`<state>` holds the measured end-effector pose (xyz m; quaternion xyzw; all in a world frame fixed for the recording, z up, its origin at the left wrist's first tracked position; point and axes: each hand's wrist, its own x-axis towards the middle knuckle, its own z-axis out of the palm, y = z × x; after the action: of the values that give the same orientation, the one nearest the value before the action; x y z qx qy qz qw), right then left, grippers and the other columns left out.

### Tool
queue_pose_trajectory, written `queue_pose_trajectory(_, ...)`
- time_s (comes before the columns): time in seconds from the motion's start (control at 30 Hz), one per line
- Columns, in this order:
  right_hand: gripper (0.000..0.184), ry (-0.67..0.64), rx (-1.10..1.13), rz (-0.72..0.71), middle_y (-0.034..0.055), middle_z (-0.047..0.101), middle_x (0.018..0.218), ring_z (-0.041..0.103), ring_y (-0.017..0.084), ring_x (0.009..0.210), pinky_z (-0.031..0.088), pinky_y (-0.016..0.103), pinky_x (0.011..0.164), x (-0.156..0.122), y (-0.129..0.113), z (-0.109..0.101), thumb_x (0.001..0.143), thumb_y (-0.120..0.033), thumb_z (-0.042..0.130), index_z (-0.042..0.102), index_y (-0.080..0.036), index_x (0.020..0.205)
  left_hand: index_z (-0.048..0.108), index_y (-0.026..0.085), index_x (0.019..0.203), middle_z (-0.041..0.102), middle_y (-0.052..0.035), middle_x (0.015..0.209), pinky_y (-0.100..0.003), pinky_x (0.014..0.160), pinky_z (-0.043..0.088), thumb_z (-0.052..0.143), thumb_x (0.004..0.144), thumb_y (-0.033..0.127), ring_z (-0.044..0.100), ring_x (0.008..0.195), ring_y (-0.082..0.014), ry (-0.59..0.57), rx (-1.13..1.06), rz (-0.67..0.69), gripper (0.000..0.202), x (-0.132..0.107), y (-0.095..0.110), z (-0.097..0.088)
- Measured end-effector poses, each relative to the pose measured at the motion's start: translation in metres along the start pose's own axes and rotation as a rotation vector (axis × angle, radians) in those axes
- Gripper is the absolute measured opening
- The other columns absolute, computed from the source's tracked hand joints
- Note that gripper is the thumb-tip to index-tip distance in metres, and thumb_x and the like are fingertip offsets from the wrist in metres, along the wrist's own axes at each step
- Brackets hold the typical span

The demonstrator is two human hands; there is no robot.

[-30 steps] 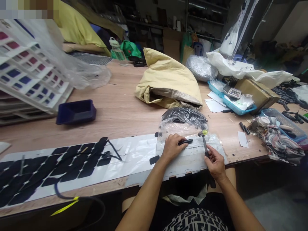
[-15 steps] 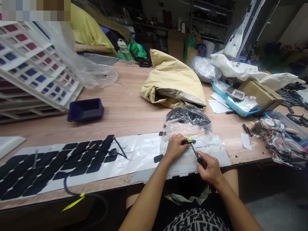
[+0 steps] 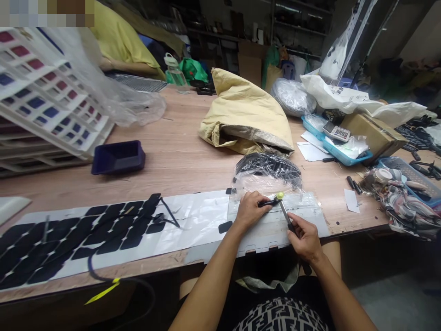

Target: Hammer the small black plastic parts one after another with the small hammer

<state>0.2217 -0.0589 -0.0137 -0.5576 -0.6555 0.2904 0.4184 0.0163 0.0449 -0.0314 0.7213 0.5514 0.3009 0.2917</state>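
Observation:
My right hand [image 3: 306, 236] is closed around the black handle of a small mallet [image 3: 285, 212] with a metal shaft and a yellow-green head. The mallet's head is at the right end of a slim black part [image 3: 267, 202]; whether they touch I cannot tell. My left hand [image 3: 251, 210] pinches that part, whose exact kind is unclear, low over a clear-covered pale board [image 3: 305, 220]. Just beyond my hands lies a clear plastic bag [image 3: 267, 171] with black pieces inside. To the left, a white sheet [image 3: 200, 216] carries rows of dark rounded squares.
A black cable [image 3: 148, 287] with a yellow tie hangs off the front edge. A purple tray [image 3: 119, 158], white crate [image 3: 51, 101] and yellow sack [image 3: 250, 108] stand farther back. Blue baskets [image 3: 347, 158] and a cloth bundle [image 3: 396, 204] are at right. Another person's yellow sleeve [image 3: 120, 39] shows at back left.
The mallet's head has shifted slightly right and up along the black part. My right hand has moved a little right. The left hand keeps its pinch.

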Motion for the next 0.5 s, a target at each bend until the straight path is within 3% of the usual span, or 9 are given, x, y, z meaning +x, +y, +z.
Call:
queue_pose_trajectory(0.2, 0.049, 0.108, 0.299, 0.156, 0.0003, 0.06, 0.076, 0.052, 0.011, 0.058, 0.044, 0.023, 0.052, 0.004, 0.004, 0.0, 0.08, -0.025, 0.065, 0.063, -0.014, 0.128, 0.074, 0.023, 0.093, 0.066, -0.0031, 0.089, -0.038, 0.091, 0.041, 0.071, 0.078, 0.031, 0.054, 0.096, -0.0235, -0.006, -0.025, 0.045, 0.017, -0.002, 0.003, -0.005)
queue_pose_trajectory(0.33, 0.049, 0.105, 0.388, 0.181, 0.002, 0.063, 0.079, 0.059, 0.014, 0.066, 0.048, 0.026, 0.059, 0.004, 0.007, -0.001, 0.081, -0.028, 0.066, 0.061, -0.013, 0.128, 0.071, 0.022, 0.097, 0.066, -0.0049, 0.093, -0.034, 0.084, 0.045, 0.066, 0.083, 0.041, 0.057, 0.091, -0.0215, -0.067, -0.279, 0.095, 0.024, -0.028, 0.024, -0.021)
queue_pose_trajectory(0.4, 0.049, 0.097, 0.394, 0.177, 0.0016, 0.062, 0.079, 0.058, 0.014, 0.065, 0.047, 0.026, 0.059, 0.003, 0.009, -0.001, 0.081, -0.027, 0.066, 0.061, -0.013, 0.127, 0.07, 0.021, 0.099, 0.067, -0.0046, 0.094, -0.031, 0.079, 0.046, 0.063, 0.086, 0.044, 0.059, 0.087, -0.0197, -0.22, -0.426, 0.089, 0.028, -0.051, 0.04, -0.029)
queue_pose_trajectory(0.5, 0.048, 0.087, 0.365, 0.166, 0.0006, 0.06, 0.078, 0.056, 0.013, 0.064, 0.045, 0.025, 0.057, 0.001, 0.012, 0.0, 0.082, -0.026, 0.065, 0.061, -0.014, 0.128, 0.071, 0.021, 0.098, 0.069, -0.0021, 0.087, -0.026, 0.072, 0.046, 0.062, 0.086, 0.046, 0.061, 0.08, -0.0167, -0.598, -0.53, 0.06, 0.03, -0.089, 0.057, -0.027)
